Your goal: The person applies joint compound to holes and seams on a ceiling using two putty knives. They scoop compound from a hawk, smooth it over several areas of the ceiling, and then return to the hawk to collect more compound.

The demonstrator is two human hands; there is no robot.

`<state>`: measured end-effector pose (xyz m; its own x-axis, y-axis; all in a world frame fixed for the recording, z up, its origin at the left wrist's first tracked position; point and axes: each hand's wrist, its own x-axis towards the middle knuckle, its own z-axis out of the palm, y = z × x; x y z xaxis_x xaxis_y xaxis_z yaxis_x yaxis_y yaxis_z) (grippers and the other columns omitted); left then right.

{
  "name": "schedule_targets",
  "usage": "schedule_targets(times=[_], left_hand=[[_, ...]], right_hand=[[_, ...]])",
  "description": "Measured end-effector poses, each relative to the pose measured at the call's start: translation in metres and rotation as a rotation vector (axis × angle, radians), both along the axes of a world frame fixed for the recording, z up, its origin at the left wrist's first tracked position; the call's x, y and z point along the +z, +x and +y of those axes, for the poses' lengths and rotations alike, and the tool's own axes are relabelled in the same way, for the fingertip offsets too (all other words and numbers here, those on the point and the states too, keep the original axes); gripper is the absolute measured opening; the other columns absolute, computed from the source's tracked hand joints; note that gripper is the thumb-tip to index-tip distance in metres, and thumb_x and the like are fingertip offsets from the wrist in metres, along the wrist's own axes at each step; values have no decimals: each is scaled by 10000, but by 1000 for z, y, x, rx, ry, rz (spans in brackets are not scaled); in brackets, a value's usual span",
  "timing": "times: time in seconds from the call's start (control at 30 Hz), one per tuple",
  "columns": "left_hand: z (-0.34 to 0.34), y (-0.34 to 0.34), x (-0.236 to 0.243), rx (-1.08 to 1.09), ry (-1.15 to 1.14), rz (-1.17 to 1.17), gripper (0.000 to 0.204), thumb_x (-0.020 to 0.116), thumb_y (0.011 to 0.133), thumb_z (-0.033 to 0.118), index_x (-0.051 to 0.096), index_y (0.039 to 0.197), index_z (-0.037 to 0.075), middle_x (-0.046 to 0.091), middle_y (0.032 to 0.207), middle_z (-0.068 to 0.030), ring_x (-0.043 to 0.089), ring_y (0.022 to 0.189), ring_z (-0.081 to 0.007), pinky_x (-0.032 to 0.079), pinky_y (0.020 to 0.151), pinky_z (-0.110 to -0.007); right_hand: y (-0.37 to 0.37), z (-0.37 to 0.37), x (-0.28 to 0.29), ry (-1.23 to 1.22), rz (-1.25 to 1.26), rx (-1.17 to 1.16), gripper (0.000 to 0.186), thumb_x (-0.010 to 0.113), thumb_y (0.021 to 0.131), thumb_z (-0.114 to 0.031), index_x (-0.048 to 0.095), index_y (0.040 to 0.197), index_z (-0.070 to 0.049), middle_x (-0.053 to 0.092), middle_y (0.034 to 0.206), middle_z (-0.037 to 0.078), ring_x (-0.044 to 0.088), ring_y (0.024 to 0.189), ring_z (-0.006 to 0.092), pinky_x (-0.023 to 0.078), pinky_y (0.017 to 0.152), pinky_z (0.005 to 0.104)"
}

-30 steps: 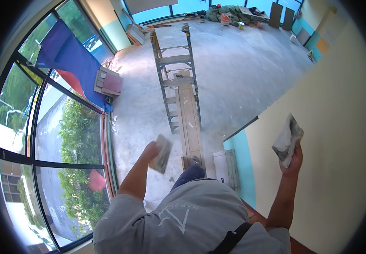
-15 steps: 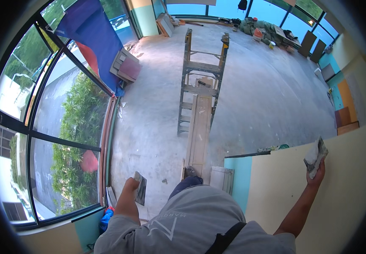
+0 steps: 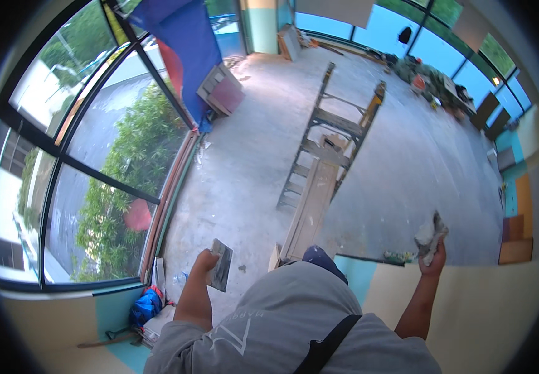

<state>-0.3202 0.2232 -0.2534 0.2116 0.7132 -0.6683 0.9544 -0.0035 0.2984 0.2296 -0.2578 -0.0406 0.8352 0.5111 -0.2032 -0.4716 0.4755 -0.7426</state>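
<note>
My left hand (image 3: pixel 204 262) is closed around a flat trowel (image 3: pixel 222 267) with a wide grey rectangular blade, held low at my left side above the floor. On the other side, my right hand (image 3: pixel 433 260) is raised and closed on a putty knife (image 3: pixel 437 220), its blade mostly covered by a lump of whitish-grey plaster (image 3: pixel 427 237). The handle is hidden in my fingers. The right hand is near the top edge of the cream and turquoise wall (image 3: pixel 469 293), and both tools appear apart from any surface.
A long plank (image 3: pixel 310 209) runs out from below me to a stepladder (image 3: pixel 335 124), with a small dark tool (image 3: pixel 330 143) at its far end. Tall windows (image 3: pixel 104 230) line the left. Blue bags (image 3: pixel 146 306) lie by the left wall, and piled materials (image 3: pixel 432 84) sit at the far right.
My right hand has come inward and lower with the plaster-loaded putty knife. The left trowel has turned to show more of its blade. The whole view has tilted, shifting the ladder rightward.
</note>
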Motion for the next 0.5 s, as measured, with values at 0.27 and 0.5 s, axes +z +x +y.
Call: schedule_targets(times=[0.27,0.5], left_hand=[[-56,-50,3,257,8,80,595,673,779,421,611,1089,-84,624,1079,-291,599,1045,-409,480,906,-426],[-128,-79,-49,562,-108,196,545,685,756,438,674,1007,-45,635,1074,-272,614,1038,-385,489,893,-412]], right_hand=[[22,233,-20,38,140,575,495,439,985,-314,364,1429,-111,487,1391,76,512,1229,272,418,1002,538],[15,412,-29,26,204,970,514,404,995,-310,325,1431,-50,463,1390,133,489,1245,319,386,1047,504]])
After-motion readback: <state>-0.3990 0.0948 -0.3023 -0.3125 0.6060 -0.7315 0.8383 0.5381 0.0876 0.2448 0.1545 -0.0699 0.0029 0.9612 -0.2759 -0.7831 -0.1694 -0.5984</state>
